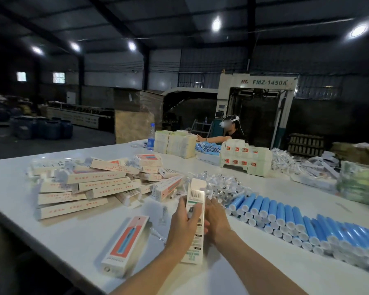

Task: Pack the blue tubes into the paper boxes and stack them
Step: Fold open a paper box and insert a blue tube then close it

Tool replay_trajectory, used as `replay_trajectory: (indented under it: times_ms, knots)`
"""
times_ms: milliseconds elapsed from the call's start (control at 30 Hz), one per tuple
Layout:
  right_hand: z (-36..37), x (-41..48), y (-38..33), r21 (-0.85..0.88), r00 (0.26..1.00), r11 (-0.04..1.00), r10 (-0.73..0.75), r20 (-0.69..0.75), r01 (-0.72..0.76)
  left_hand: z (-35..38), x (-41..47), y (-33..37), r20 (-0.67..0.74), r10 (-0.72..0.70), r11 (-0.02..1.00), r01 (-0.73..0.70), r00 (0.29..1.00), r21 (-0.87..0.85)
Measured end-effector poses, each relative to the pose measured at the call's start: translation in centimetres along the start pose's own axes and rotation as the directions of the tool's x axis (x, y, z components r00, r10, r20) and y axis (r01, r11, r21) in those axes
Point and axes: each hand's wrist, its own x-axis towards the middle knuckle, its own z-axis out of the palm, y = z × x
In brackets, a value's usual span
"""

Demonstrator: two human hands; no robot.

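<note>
Between my hands a long white paper box [196, 201] stands tilted over the table, its top flap open and a barcode facing me. My left hand [184, 222] grips its left side with fingers wrapped across the front. My right hand [216, 220] holds the right edge. A row of blue tubes [285, 213] with white caps lies stacked to the right. One packed box [126, 243] with a red and blue print lies flat at my left. A loose pile of packed boxes [90, 186] covers the table's left part.
The white table [73, 231] has its near edge running diagonally at lower left. Small clear-wrapped parts [219, 186] lie behind the held box. Bundles of flat boxes [245, 158], a water bottle [151, 136] and another person [228, 133] are at the far end.
</note>
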Motion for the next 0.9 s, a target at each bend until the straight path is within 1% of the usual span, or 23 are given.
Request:
replay_trajectory:
  times_ms: [67, 100, 133, 167, 200, 233, 267, 300, 333, 367, 433, 467, 533, 633, 700, 733, 767, 833, 900]
  knots:
    - [-0.1, -0.2, -0.2, 0.092, 0.999, 0.996, 0.024, -0.040, -0.020, 0.0, 0.1, 0.0, -0.006, -0.008, 1.000, 0.008, 1.000, -0.005]
    - [-0.1, -0.5, -0.2, 0.224, 0.995, 0.973, 0.065, -0.078, -0.047, 0.0, 0.1, 0.0, -0.006, -0.009, 1.000, 0.009, 1.000, -0.002]
    - [-0.3, -0.9, -0.3, 0.396, 0.987, 0.915, 0.125, -0.104, -0.074, 0.0, 0.2, 0.0, -0.006, -0.006, 1.000, 0.007, 1.000, 0.008]
    - [-0.7, -1.5, -0.4, 0.515, 0.979, 0.853, 0.163, -0.120, -0.079, 0.1, 0.2, 0.1, -0.005, -0.006, 1.000, 0.006, 1.000, 0.015]
    - [-1.1, -2.1, -0.4, 0.578, 0.969, 0.813, 0.190, -0.160, -0.064, 0.1, 0.2, 0.2, -0.003, -0.011, 1.000, 0.011, 1.000, 0.004]
    - [-1.3, -2.6, -0.2, 0.574, 0.961, 0.818, 0.189, -0.203, -0.039, 0.1, 0.1, 0.3, 0.004, -0.026, 0.999, 0.026, 1.000, -0.029]
    - [-1.8, -3.3, 0.1, 0.606, 0.952, 0.793, 0.227, -0.203, -0.060, 0.1, 0.1, 0.4, 0.021, -0.043, 0.997, 0.045, 0.999, -0.070]
    - [-2.2, -3.8, 0.7, 0.588, 0.942, 0.805, 0.254, -0.219, -0.080, 0.2, 0.1, 0.4, 0.046, -0.057, 0.992, 0.062, 0.997, -0.107]
    - [-2.7, -4.3, 1.5, 0.576, 0.924, 0.811, 0.289, -0.249, -0.099, 0.3, 0.0, 0.5, 0.079, -0.069, 0.988, 0.079, 0.995, -0.135]
    - [-3.3, -4.9, 2.5, 0.563, 0.890, 0.819, 0.338, -0.308, -0.116, 0.4, -0.3, 0.6, 0.119, -0.080, 0.982, 0.099, 0.990, -0.159]
    - [-5.3, -6.5, 4.7, 0.693, 0.794, 0.715, 0.474, -0.380, -0.095, 0.9, -0.7, 0.9, 0.210, -0.098, 0.971, 0.140, 0.973, -0.196]
    - [-6.4, -7.3, 5.7, 0.761, 0.750, 0.646, 0.533, -0.392, -0.061, 1.3, -0.8, 1.1, 0.249, -0.106, 0.964, 0.161, 0.963, -0.212]
    - [-8.9, -9.0, 7.7, 0.882, 0.693, 0.472, 0.627, -0.355, 0.025, 2.2, -0.9, 1.7, 0.302, -0.123, 0.950, 0.201, 0.945, -0.241]
    - [-12.4, -10.7, 10.3, 0.951, 0.603, 0.280, 0.739, -0.300, 0.130, 4.2, -0.9, 2.8, 0.373, -0.145, 0.939, 0.246, 0.916, -0.240]
    - [-14.2, -11.5, 11.4, 0.963, 0.565, 0.193, 0.780, -0.268, 0.190, 6.1, -1.2, 3.1, 0.421, -0.141, 0.939, 0.256, 0.896, -0.230]
    - [-14.9, -11.7, 11.7, 0.962, 0.559, 0.174, 0.786, -0.265, 0.212, 7.1, -1.4, 3.2, 0.433, -0.141, 0.937, 0.261, 0.890, -0.233]
    - [-15.5, -11.8, 11.8, 0.959, 0.568, 0.170, 0.776, -0.273, 0.228, 8.0, -1.7, 3.2, 0.437, -0.143, 0.933, 0.269, 0.888, -0.240]
    - [-16.1, -11.7, 12.0, 0.953, 0.612, 0.195, 0.732, -0.300, 0.233, 9.6, -2.2, 2.9, 0.445, -0.140, 0.929, 0.272, 0.885, -0.249]
    - [-16.3, -11.5, 11.8, 0.948, 0.656, 0.244, 0.685, -0.317, 0.203, 10.6, -2.6, 2.7, 0.467, -0.129, 0.933, 0.266, 0.875, -0.240]
